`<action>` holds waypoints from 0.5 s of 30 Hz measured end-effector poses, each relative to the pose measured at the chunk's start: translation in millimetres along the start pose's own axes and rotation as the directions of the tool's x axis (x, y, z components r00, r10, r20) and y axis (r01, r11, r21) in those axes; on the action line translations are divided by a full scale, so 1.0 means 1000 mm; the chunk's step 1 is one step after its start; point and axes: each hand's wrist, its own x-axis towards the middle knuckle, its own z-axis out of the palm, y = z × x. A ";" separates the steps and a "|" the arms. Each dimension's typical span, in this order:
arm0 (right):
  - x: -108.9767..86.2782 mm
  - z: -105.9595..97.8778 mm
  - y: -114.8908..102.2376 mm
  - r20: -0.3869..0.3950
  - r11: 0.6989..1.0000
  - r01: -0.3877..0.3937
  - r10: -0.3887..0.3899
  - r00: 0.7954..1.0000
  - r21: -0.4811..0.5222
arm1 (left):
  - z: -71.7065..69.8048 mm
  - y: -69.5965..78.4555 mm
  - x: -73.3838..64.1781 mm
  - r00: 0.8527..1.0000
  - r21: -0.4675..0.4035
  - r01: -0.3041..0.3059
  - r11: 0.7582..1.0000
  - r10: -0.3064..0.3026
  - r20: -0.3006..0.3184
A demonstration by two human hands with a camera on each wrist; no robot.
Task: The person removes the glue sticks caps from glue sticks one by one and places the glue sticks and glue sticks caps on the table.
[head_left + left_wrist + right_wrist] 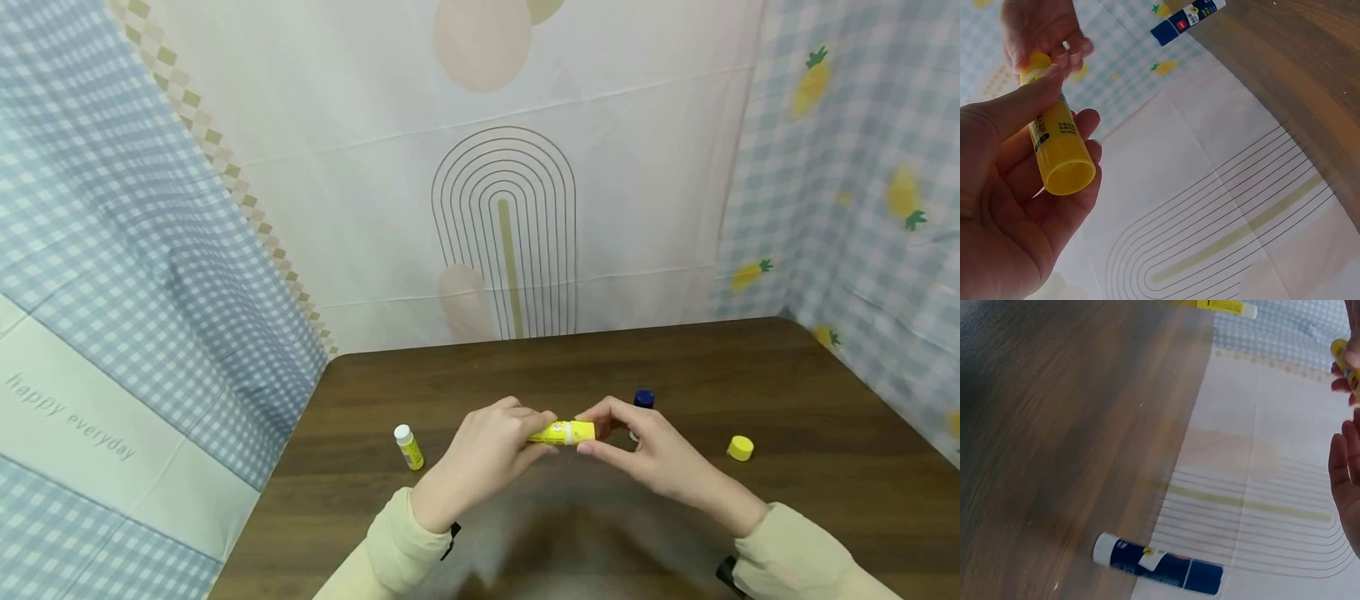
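Observation:
A yellow glue stick point(557, 432) lies sideways between both hands above the table. My left hand point(482, 450) holds its body, with the thumb along one side and fingers curled beneath, as the left wrist view shows the tube point(1063, 147) with its round end facing the camera. At the other end, beyond a white band, the thumb and fingers of my right hand point(651, 450) pinch the yellow cap point(582, 431). Only part of the right hand point(1347, 481) shows at the edge of the right wrist view.
Another yellow glue stick point(409, 450) with a white top stands at the left. A loose yellow cap point(740, 448) sits at the right on the brown table point(780, 533). Behind the right hand stands a blue glue stick point(1166, 565), partly hidden in the head view.

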 end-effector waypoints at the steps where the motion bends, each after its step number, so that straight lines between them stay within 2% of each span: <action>1: 0.000 -0.001 0.000 0.011 1.000 -0.007 0.007 1.000 0.008 | 0.000 0.000 0.000 1.000 0.001 0.002 1.000 -0.002 0.001; 6: -0.001 -0.003 0.001 0.056 0.993 -0.111 0.110 0.992 0.027 | -0.001 0.000 0.001 1.000 0.015 0.011 1.000 -0.011 0.007; 9: 0.000 0.000 0.002 0.043 0.991 -0.136 0.135 0.990 0.019 | -0.001 0.000 0.001 1.000 0.013 0.019 1.000 -0.019 0.013; 12: -0.001 0.003 0.003 -0.001 0.995 -0.097 0.097 0.995 0.017 | 0.000 0.001 0.001 1.000 0.011 0.011 1.000 -0.011 0.008; 15: -0.001 0.005 0.003 -0.033 0.999 -0.009 0.010 0.999 0.033 | -0.002 0.002 0.002 1.000 0.011 -0.001 1.000 0.001 0.001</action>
